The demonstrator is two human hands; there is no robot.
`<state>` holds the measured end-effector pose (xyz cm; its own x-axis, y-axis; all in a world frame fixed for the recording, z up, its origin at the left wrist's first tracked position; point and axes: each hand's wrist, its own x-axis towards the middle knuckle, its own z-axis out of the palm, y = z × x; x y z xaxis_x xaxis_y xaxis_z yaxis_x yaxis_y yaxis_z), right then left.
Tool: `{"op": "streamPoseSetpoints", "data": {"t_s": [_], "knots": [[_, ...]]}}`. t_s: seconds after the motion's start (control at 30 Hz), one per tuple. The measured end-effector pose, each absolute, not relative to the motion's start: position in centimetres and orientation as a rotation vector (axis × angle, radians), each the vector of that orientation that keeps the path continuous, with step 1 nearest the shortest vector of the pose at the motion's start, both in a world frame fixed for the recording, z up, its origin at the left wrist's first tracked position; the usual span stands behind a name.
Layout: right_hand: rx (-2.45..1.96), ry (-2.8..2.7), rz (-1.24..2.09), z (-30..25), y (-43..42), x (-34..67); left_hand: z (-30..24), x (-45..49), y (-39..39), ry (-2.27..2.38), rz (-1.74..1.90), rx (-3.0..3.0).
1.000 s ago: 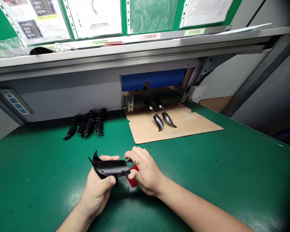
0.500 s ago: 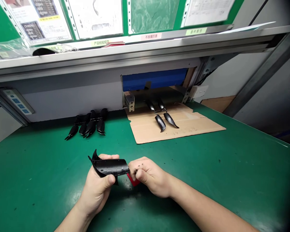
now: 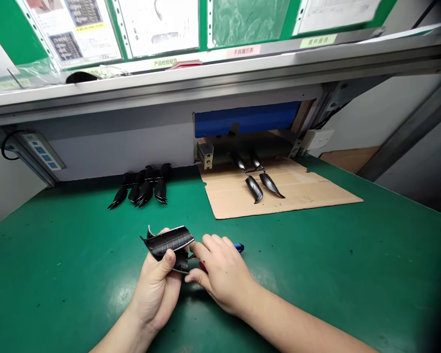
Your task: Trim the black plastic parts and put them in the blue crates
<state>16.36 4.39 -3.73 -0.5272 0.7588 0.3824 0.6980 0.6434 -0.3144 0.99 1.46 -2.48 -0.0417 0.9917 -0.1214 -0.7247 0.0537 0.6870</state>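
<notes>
My left hand (image 3: 159,289) is closed around a pair of black curved plastic shells (image 3: 169,241), holding them above the table. The upper shell shows its hollow ribbed inside, and pointed tails stick out at the left end. My right hand (image 3: 220,274) is at the shells' right end, thumb and forefinger apart, the thumb close to the lower shell's edge. Its other fingertips are hidden. Partly behind the right hand is a hand tool with blue (image 3: 238,247) and red handles and a metal tip. Whether the tool lies on the table or touches the hand is unclear.
Several black shell parts (image 3: 141,186) lie at the back left of the green table (image 3: 77,274). A joined set of glossy ribbed parts (image 3: 255,189) rests on cardboard (image 3: 231,208) beneath a blue-flapped opening (image 3: 248,120). A metal shelf edge (image 3: 191,88) crosses above.
The shells have tilted, so the ribbed inside and a lower shell now show. My right hand has gone from a closed pinch to spread fingers. The blue handle has come into view.
</notes>
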Motion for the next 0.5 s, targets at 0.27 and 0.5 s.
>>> {"op": "streamPoseSetpoints", "data": {"t_s": [0.27, 0.5], "knots": [[-1.216, -2.365, 0.002, -4.31, 3.84, 15.76, -2.97, 1.23, 1.3, 0.733, 1.534, 0.592], [-1.178, -2.39, 0.132, -4.54, 3.55, 15.83, -2.57, 1.15, 1.15, 0.726, 1.522, 0.728]]}}
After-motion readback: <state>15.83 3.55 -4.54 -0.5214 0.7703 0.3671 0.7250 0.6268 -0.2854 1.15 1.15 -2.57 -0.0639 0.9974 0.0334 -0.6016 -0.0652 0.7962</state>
